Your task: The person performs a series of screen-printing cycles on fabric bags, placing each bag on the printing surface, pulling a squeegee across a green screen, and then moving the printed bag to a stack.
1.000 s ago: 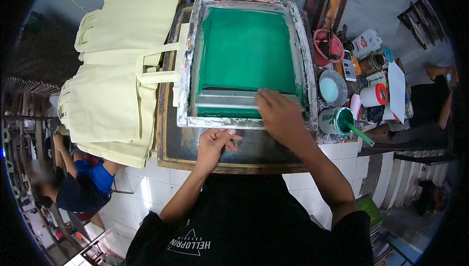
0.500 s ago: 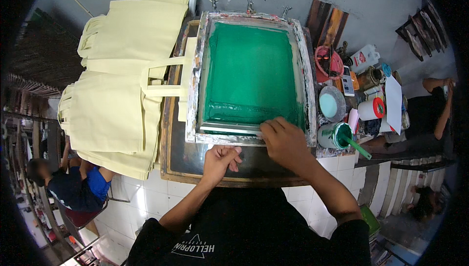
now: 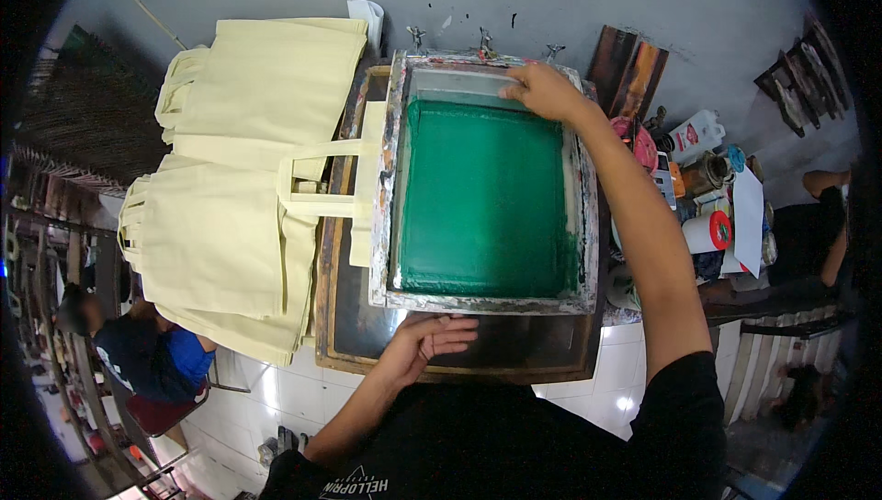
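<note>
A screen-printing frame [image 3: 378,224], its edges crusted with paint, lies over the table, and green ink [image 3: 487,201] covers most of its mesh. At its far end my right hand [image 3: 548,91] is closed on the right end of a squeegee [image 3: 459,85], which lies across the mesh; part of the grip is hidden by the hand. Just below the frame's near edge my left hand [image 3: 424,346] is open, fingers stretched to the right and holding nothing. A pale yellow tote bag [image 3: 366,197] pokes out from under the frame's left side, its handle lying leftward.
Pale yellow tote bags [image 3: 220,233] are stacked on the left. At right, partly behind my forearm, stand a white jug [image 3: 695,135], a red-lidded tub [image 3: 707,232] and a pink basket [image 3: 636,143]. Two other people [image 3: 147,353] [image 3: 808,233] are at the sides.
My right hand and the squeegee have gone from the near end of the screen to its far end. My left hand's fingers have straightened. The whole view has shifted slightly.
</note>
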`<state>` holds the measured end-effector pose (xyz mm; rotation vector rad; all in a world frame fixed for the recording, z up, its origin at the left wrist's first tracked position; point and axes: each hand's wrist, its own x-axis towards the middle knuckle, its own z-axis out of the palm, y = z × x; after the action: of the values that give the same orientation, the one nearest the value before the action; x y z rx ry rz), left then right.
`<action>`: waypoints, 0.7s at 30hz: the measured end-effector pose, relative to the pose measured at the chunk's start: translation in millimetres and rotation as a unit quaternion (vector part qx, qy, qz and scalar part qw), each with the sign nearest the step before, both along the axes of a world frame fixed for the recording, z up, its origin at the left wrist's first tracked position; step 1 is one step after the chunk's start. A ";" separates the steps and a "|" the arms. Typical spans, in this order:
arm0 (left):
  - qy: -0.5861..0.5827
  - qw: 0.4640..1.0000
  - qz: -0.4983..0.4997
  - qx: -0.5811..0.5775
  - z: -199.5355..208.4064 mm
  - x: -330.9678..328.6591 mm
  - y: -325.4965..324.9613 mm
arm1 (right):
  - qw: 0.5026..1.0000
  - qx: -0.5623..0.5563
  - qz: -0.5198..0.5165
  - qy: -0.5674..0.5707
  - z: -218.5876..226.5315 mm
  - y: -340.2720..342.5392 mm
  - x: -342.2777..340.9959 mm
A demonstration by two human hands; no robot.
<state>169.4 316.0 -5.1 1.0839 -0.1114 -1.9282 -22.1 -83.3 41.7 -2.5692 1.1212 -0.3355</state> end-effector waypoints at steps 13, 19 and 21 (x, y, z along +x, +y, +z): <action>-0.742 0.397 0.049 -0.539 37.5 70.4 -294.2 | 0.957 -0.249 -0.147 -0.014 -35.8 34.7 24.6; -0.741 0.517 -0.128 -0.409 38.2 68.9 -293.2 | 0.958 -0.251 -0.142 -0.011 -39.9 66.8 3.4; -0.732 0.530 -0.131 -0.408 36.9 66.8 -277.7 | 0.958 -0.250 -0.138 -0.017 -39.6 82.2 0.1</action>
<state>236.3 38.3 31.9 1.6455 -1.9458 -0.3542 -22.0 -1.1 2.1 -2.8018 1.5523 -0.8211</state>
